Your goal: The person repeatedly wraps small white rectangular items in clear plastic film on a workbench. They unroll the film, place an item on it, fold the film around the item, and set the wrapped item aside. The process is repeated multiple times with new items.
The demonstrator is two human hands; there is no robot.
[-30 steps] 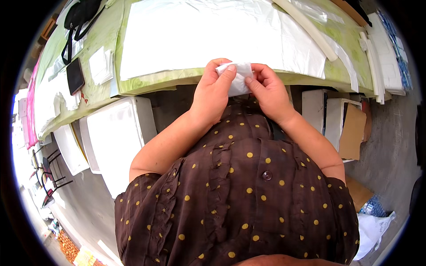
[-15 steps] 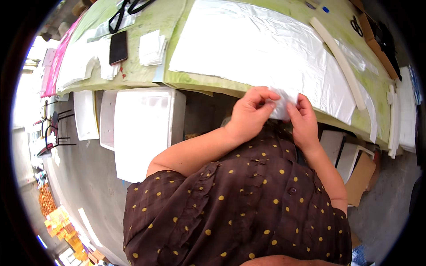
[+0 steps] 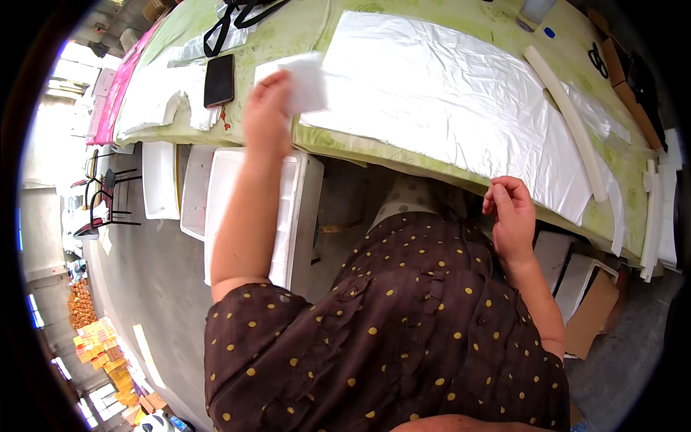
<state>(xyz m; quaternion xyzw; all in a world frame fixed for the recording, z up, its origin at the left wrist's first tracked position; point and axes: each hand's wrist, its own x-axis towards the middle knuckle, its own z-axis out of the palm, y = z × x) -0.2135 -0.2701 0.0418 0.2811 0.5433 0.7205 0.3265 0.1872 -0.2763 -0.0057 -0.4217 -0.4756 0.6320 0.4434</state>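
Note:
My left hand (image 3: 268,119), slightly blurred, grips a small white folded plastic square (image 3: 309,86) at its left side. It is over the table, above a pile of similar white squares (image 3: 266,70) that it mostly covers. Close to the table's front edge, my right hand (image 3: 514,219) has its fingers curled in toward the thumb, and nothing shows in them. Beyond that hand a large stack of thin white plastic sheets (image 3: 432,93) lies flat on the green tablecloth (image 3: 313,32).
A long pale bar (image 3: 568,122) lies across the sheets' right side. Left of the pile are a black phone (image 3: 219,81) and white plastic bags (image 3: 155,101). White foam boxes (image 3: 306,209) stand below the table's edge. Black scissors (image 3: 597,60) lie far right, near a cardboard box (image 3: 630,93).
My left hand has swung left and away from my body, carrying the white square to the pile. My right hand has let go of the square and stays near the edge.

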